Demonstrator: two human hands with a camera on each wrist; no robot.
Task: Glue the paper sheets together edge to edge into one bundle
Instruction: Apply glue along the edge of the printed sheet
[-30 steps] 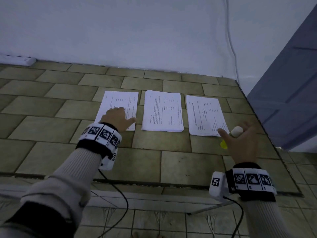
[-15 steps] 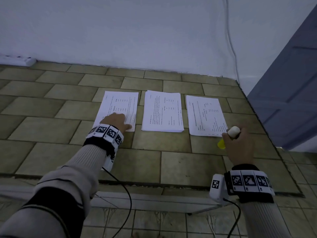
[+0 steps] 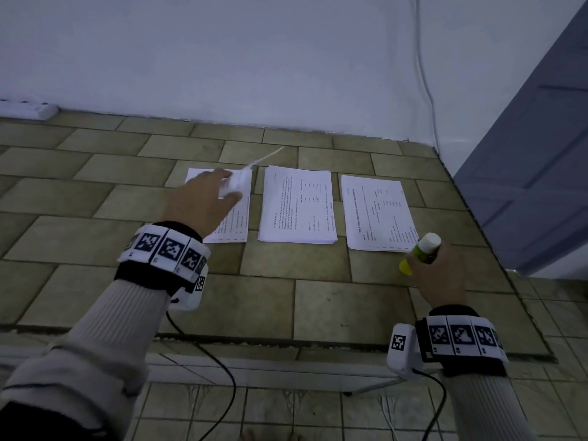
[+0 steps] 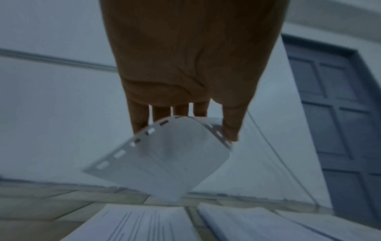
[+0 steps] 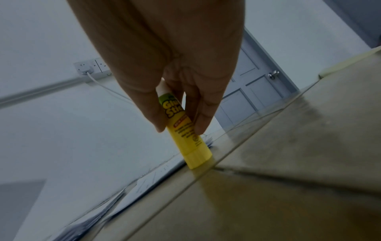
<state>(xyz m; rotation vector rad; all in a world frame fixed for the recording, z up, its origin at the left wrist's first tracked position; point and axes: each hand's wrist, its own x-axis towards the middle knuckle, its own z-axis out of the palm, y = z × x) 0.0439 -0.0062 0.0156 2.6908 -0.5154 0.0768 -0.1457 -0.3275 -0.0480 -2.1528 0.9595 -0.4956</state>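
Three piles of printed white sheets lie side by side on the tiled surface: a left pile (image 3: 237, 222), a middle pile (image 3: 297, 208) and a right pile (image 3: 378, 214). My left hand (image 3: 227, 189) hovers over the left pile and pinches a curled sheet with punched holes (image 4: 164, 156), lifted off the pile between thumb and fingers. My right hand (image 3: 428, 259) grips a yellow glue stick with a white cap (image 5: 185, 130) just right of the right pile's near corner. The stick's yellow base (image 3: 404, 267) rests on the tiles.
A white wall runs behind the tiled ledge (image 3: 318, 307), with a white cable (image 3: 424, 78) hanging down it and a power strip (image 3: 28, 109) at far left. A grey-blue door (image 3: 537, 173) stands at right. The ledge's front edge drops to lower tiles.
My left hand moved from the left pile's near end up towards its far end and lifted a sheet, which now curls up. My right hand closed round the glue stick and set its base down.
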